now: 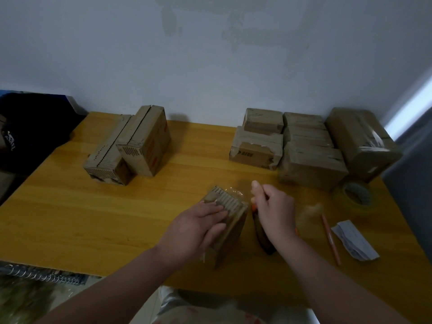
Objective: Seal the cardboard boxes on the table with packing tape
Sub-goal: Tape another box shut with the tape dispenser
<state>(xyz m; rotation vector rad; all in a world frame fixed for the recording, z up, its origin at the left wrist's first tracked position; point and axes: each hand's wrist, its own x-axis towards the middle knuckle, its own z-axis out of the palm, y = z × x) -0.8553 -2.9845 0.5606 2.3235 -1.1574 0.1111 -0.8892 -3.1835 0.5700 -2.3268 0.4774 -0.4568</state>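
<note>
Far left, at nine o'clock off the table edge, a dark bag (30, 127) sits out of play. On the table (93, 218) at ten o'clock, two untaped boxes (131, 146) stand touching each other, seams bare. My read: that's the waiting pile, kept apart from the finished work.

Centre now, six o'clock, the box being sealed (233, 228) stands right in front of the person. The left hand (198, 228) lies flat over its top, fingers straight and pressing, thumb down the near side, likely pinning the flaps and smoothing tape. A crinkle of clear tape (233, 191) sticks up at its far edge.

Just beside it at three o'clock, the right hand (273, 213) is curled, forefinger up. It hovers over a dark tool with an orange tip (263, 242), perhaps a cutter. Whether it grasps the tool or a tape end, I cannot tell.

Moving right, at two o'clock, the taped boxes (304, 148) are packed tight together against the wall: the done pile, I'd judge. The tape roll (356, 195) lies flat at three o'clock, within easy reach, with an orange pen (330, 239) and a folded paper (355, 239) at four o'clock.
</note>
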